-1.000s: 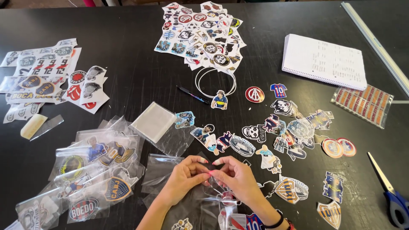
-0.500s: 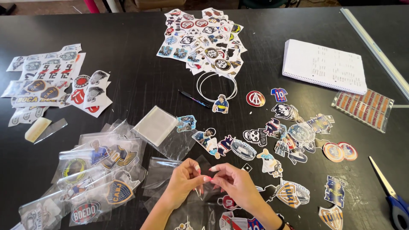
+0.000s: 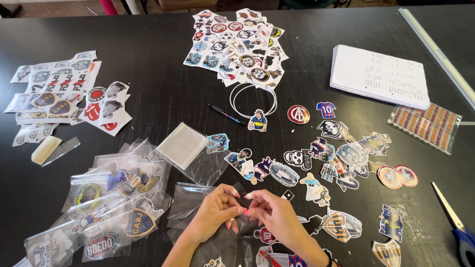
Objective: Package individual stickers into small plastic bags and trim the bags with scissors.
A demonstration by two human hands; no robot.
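Observation:
My left hand (image 3: 213, 211) and my right hand (image 3: 275, 215) meet at the near middle of the black table (image 3: 153, 29). Their fingertips pinch a clear plastic sleeve (image 3: 241, 194) between them. Whether a sticker sits inside it is hidden by the fingers. More clear sleeves (image 3: 190, 200) lie under and left of my hands. Loose cut-out stickers (image 3: 284, 174) are spread just beyond and right of my right hand.
Bagged stickers (image 3: 116, 207) pile up at the near left. Sticker sheets (image 3: 54, 104) lie at the left and at the top centre (image 3: 235, 42). A stack of empty sleeves (image 3: 182, 145), a pen (image 3: 226, 114), a white notepad (image 3: 378, 76), blue scissors (image 3: 457, 225) and a metal ruler (image 3: 435, 49) are also here.
My view has shifted so the table sits a little lower in the frame. My hands stay together on the sleeve, fingers reworking their pinch slightly.

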